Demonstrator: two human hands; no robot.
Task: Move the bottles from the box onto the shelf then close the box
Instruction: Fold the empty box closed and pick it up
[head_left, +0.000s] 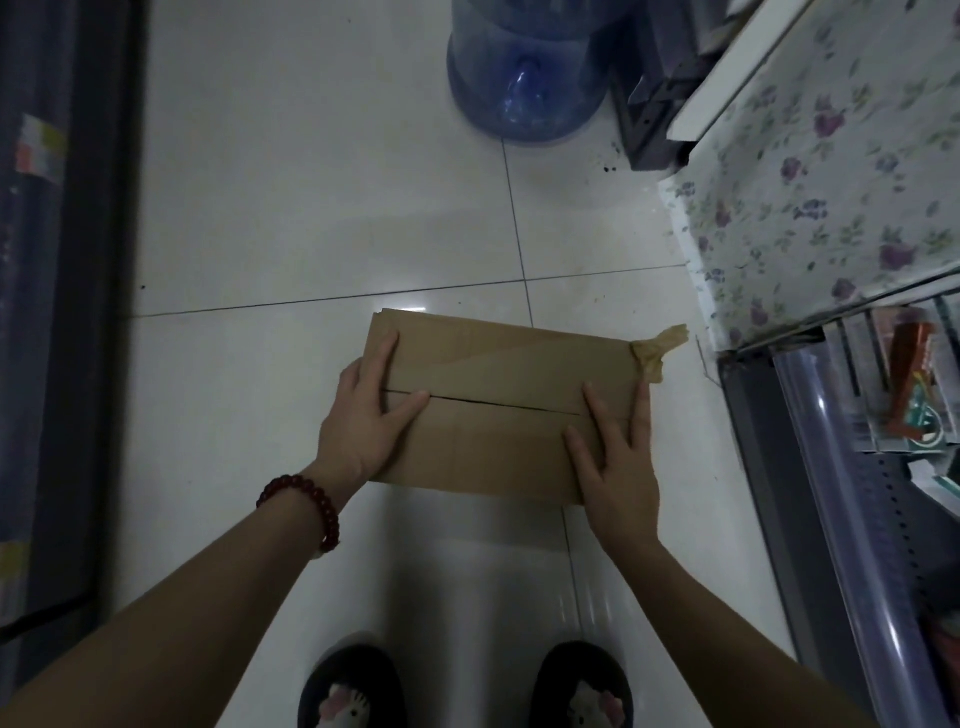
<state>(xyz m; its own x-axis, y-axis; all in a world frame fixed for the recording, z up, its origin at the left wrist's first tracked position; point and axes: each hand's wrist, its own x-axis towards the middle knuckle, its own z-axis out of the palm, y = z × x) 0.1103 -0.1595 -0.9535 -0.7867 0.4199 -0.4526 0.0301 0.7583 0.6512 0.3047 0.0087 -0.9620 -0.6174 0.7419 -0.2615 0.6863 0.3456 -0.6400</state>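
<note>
Pressing flat on the box (498, 410), left hand (363, 421) and right hand (618, 462), fingers straight, gripping nothing. Box on floor (311, 234), long axis left-right, flaps meeting at centre seam. Shelf (857, 415) right, nearer right hand.

I see glossy white floor tiles (291, 218) in dim light; ahead of the fingers stands a blue water jug (524, 78); right of them, a floral-covered surface (831, 197); left, a dark cabinet (57, 312).
</note>
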